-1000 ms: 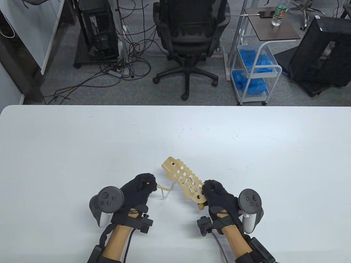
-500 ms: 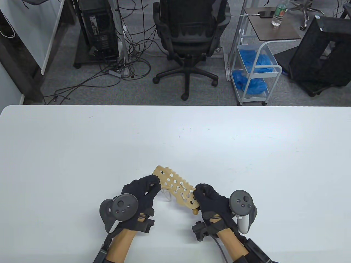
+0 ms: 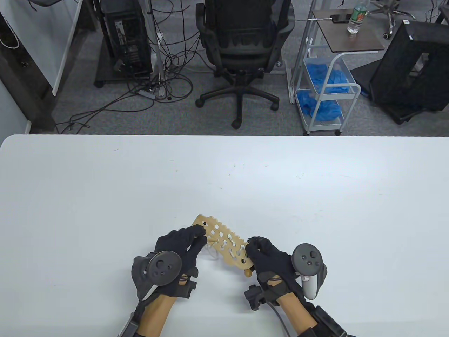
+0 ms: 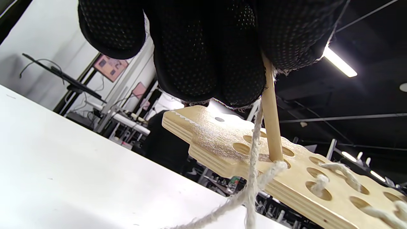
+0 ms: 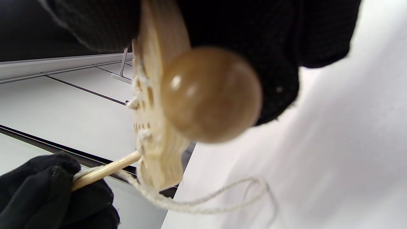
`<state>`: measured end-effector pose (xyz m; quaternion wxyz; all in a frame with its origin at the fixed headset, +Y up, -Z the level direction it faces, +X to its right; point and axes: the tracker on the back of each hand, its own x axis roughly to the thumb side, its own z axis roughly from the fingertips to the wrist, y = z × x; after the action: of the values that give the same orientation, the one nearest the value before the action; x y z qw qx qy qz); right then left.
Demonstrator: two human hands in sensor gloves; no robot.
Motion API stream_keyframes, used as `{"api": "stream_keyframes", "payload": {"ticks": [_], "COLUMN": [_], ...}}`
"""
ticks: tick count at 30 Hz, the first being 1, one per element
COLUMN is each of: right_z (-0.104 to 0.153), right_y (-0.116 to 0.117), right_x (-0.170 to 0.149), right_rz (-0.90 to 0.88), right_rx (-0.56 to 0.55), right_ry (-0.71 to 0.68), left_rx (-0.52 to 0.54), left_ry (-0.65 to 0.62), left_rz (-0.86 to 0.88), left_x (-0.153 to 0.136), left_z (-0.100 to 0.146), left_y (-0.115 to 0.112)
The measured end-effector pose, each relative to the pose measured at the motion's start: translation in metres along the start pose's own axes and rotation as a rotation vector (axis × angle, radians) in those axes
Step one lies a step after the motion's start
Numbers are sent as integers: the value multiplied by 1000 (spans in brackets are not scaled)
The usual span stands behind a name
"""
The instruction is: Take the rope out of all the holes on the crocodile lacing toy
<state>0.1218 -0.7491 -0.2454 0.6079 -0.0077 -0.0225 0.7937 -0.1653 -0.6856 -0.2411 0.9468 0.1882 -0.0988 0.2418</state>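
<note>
Your left hand [image 3: 182,244] pinches the wooden needle [image 4: 272,127], tip seated in a hole of the crocodile board [image 3: 224,244]. Your right hand [image 3: 268,258] clamps the tail end. Guide the needle straight; keep the trailing rope [image 5: 203,198] slack below.

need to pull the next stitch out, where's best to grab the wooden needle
Pinch the wooden needle on its bare shaft above the hole, from the left hand side; its tip is already poked into the crocodile board, so only that upper length is free.
</note>
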Motion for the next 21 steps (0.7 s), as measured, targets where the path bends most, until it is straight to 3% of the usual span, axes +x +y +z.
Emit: {"api": "stream_keyframes", "payload": {"ticks": [14,21], "right_z": [0,0], "right_y": [0,-8], "right_x": [1,6], "right_rz": [-20,-92], "right_rx": [8,-36], "right_ry": [-3,-17], "left_rx": [-53,-10], "left_ry": [-44,95], "left_rz": [48,189], "left_x": [4,-17], "left_z": [-1,-2], "left_y": [-7,-3]}}
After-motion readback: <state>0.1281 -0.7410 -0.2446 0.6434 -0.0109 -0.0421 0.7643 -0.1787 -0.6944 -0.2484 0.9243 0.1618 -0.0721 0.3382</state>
